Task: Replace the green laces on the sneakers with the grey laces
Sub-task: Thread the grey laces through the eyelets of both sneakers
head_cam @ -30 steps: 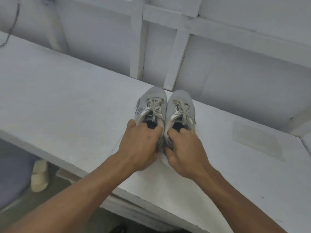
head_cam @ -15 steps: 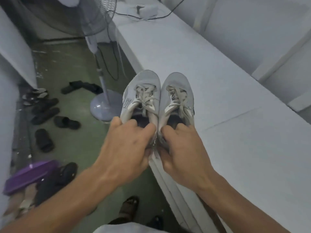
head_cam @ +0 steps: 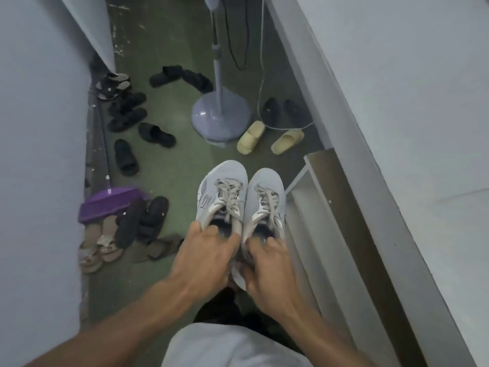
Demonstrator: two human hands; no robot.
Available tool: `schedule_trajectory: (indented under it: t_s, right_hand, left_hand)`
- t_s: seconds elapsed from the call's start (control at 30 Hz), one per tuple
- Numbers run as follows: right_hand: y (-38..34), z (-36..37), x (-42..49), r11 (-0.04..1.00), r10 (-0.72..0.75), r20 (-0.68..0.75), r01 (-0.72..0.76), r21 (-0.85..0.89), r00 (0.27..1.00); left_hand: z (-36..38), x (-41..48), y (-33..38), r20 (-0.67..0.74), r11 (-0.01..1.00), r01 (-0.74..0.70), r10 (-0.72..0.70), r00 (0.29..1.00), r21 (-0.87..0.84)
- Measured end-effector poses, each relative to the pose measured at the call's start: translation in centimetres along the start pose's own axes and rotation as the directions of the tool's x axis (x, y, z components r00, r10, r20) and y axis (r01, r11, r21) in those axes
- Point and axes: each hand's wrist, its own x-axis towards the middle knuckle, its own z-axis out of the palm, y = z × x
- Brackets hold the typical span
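I hold a pair of pale grey sneakers side by side in the air above the green floor. My left hand (head_cam: pixel 205 256) grips the heel opening of the left sneaker (head_cam: pixel 223 193). The heel opening of the right sneaker (head_cam: pixel 266 200) is gripped by my right hand (head_cam: pixel 267 268). Both shoes carry light, greyish-beige laces (head_cam: pixel 229 194) threaded through the eyelets; their exact colour is hard to tell in this dim light. No loose laces are in view.
A white bench top (head_cam: pixel 397 128) runs along the right, with a low wooden step (head_cam: pixel 333 197) beside it. On the floor stand a fan base (head_cam: pixel 221 115), beige slides (head_cam: pixel 251 137), several black sandals (head_cam: pixel 156 132), and a purple dustpan (head_cam: pixel 105 202). A white wall (head_cam: pixel 39 154) is at left.
Both hands lifted the sneakers off the white bench top and swung them left and down; they now hang over the floor instead of resting on the bench.
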Motion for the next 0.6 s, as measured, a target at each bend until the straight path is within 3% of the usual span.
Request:
schedule_trajectory:
  t_s: [0.1,0.23,0.43,0.53,0.6]
  right_hand:
    - [2.4,2.4,-1.8,0.988,0.151,0.010,-0.151,0.018,0.988]
    - [6.6,4.7,-4.6,0.910,0.408,0.036,-0.410,0.059,0.912]
    - [13.7,7.0,-8.1,0.706,0.708,-0.074,-0.707,0.054,0.702]
    - [16.7,7.5,-8.7,0.624,0.781,-0.091,-0.780,0.052,0.618]
    - [18.9,8.2,-9.3,0.538,0.842,-0.106,-0.838,0.088,0.529]
  left_hand:
    - [2.0,2.0,1.7,0.104,0.994,-0.112,0.111,0.988,-0.003]
    - [5.0,6.1,5.5,0.153,0.963,-0.267,0.260,0.953,0.023]
    - [9.1,13.0,12.4,0.267,0.846,-0.530,0.498,0.825,0.060]
    - [11.7,16.1,15.1,0.150,0.781,-0.617,0.601,0.785,0.100]
    - [13.0,18.0,17.0,0.116,0.737,-0.674,0.667,0.736,0.041]
